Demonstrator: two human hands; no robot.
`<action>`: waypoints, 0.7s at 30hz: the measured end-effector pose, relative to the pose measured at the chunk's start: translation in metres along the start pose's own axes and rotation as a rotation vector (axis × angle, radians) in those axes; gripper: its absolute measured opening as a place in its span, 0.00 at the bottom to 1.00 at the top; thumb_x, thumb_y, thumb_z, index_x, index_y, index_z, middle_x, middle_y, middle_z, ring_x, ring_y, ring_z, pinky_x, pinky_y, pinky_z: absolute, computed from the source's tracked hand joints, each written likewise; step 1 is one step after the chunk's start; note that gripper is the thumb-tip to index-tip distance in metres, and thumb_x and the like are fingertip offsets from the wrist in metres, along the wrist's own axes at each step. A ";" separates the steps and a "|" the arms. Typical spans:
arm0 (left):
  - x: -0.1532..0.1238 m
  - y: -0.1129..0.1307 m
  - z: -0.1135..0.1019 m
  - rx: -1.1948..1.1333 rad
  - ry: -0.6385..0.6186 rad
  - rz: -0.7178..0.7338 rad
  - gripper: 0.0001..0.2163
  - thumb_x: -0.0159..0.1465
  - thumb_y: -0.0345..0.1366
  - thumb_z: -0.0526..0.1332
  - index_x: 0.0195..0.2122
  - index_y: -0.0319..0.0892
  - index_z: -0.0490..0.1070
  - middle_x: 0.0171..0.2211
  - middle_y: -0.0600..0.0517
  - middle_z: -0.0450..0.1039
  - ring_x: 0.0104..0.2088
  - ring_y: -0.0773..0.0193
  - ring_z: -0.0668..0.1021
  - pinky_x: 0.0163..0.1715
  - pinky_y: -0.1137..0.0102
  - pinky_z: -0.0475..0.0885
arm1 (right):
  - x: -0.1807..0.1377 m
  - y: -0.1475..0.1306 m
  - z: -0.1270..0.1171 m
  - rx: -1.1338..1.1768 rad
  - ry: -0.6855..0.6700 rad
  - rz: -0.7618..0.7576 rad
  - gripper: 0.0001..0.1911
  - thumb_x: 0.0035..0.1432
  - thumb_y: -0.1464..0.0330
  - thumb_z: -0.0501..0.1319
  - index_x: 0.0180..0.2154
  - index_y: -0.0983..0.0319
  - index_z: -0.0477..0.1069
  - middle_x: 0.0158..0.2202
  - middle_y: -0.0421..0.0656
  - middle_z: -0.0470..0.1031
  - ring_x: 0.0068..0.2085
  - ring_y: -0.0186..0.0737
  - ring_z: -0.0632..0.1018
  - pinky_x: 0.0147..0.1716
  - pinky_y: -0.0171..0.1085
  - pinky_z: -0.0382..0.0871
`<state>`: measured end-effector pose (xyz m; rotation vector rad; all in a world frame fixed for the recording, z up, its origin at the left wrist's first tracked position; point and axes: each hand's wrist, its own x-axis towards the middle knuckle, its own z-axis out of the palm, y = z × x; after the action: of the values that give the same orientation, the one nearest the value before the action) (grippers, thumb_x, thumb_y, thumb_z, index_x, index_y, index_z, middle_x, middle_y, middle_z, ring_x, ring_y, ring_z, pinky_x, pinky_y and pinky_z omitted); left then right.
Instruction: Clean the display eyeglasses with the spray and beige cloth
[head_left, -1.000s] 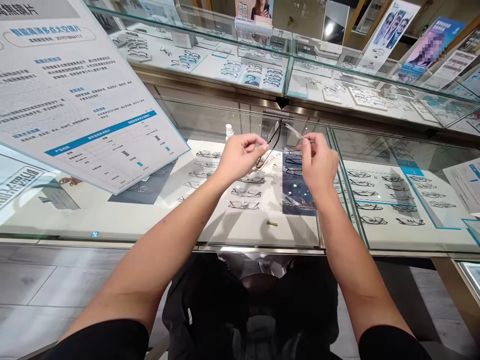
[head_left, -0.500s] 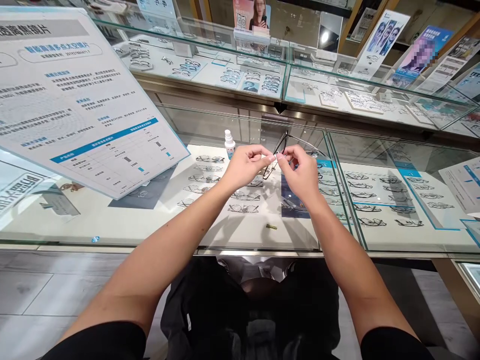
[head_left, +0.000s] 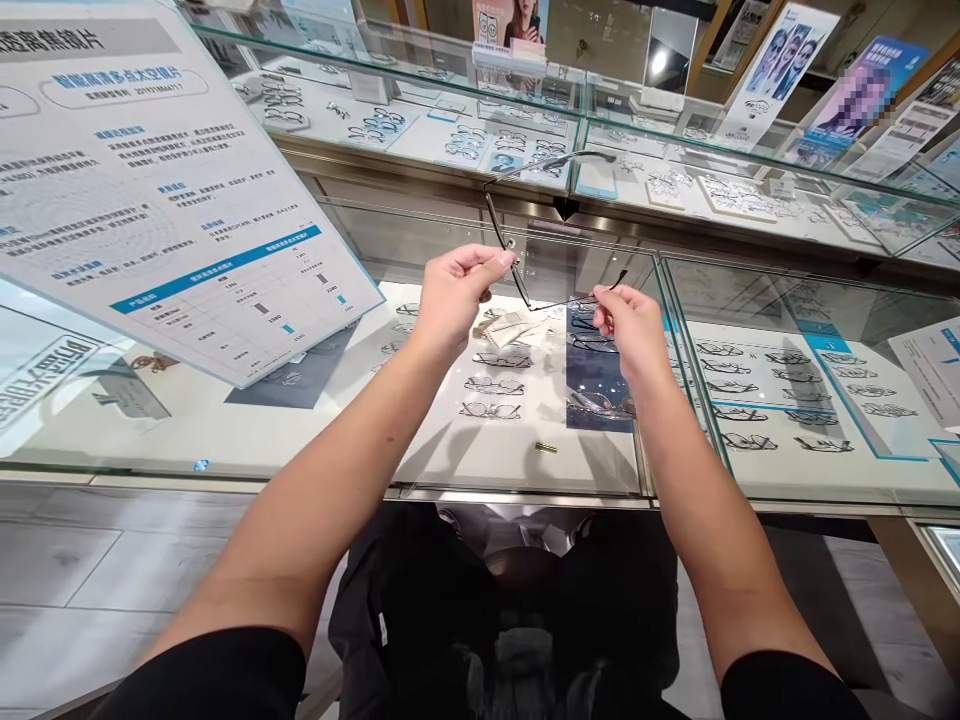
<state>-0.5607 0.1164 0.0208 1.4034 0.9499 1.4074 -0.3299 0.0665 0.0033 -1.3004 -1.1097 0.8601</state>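
Observation:
A pair of dark thin-rimmed eyeglasses [head_left: 495, 219] is held up over the glass counter between my two hands. My left hand [head_left: 459, 292] is closed on the front of the frame, near the bridge, with thumb and fingers pinched. One temple arm stretches out to the upper right. The other arm runs lower, and my right hand [head_left: 632, 322] pinches it close to its tip. Below them lies a crumpled beige cloth [head_left: 519, 328] on the counter.
Rows of eyeglasses [head_left: 491, 385] lie inside the glass display case [head_left: 517, 470]. On the left a large printed sign [head_left: 187, 190] leans over the counter. Further back stands a second glass case [head_left: 420, 165] with more frames, and promotional cards [head_left: 784, 70].
The eyeglasses have been raised and turned, their arms now spread apart. My right hand has moved right, from the frame to one arm. The white bottle is no longer visible; the cloth shows.

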 end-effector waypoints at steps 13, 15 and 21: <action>-0.016 0.006 0.013 0.035 -0.078 0.110 0.17 0.57 0.52 0.78 0.31 0.43 0.83 0.19 0.60 0.49 0.23 0.70 0.54 0.27 0.67 0.51 | -0.029 -0.015 0.014 -0.499 -0.015 -0.577 0.17 0.70 0.52 0.64 0.53 0.53 0.75 0.49 0.47 0.80 0.49 0.50 0.79 0.50 0.49 0.75; -0.019 0.006 0.015 0.013 -0.137 0.101 0.18 0.56 0.53 0.79 0.31 0.42 0.84 0.18 0.60 0.51 0.23 0.70 0.55 0.27 0.67 0.50 | -0.033 -0.013 0.019 -0.528 -0.086 -0.629 0.19 0.71 0.52 0.64 0.58 0.52 0.76 0.57 0.48 0.81 0.57 0.54 0.78 0.56 0.54 0.75; -0.025 0.008 0.019 -0.049 -0.286 -0.012 0.19 0.54 0.52 0.79 0.34 0.40 0.86 0.18 0.57 0.61 0.22 0.71 0.58 0.25 0.69 0.52 | -0.027 0.001 0.024 -0.417 -0.143 -0.682 0.13 0.72 0.58 0.63 0.51 0.54 0.81 0.55 0.48 0.84 0.57 0.54 0.82 0.62 0.58 0.72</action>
<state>-0.5442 0.0886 0.0220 1.5110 0.7330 1.1733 -0.3598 0.0479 -0.0029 -1.0721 -1.7713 0.2145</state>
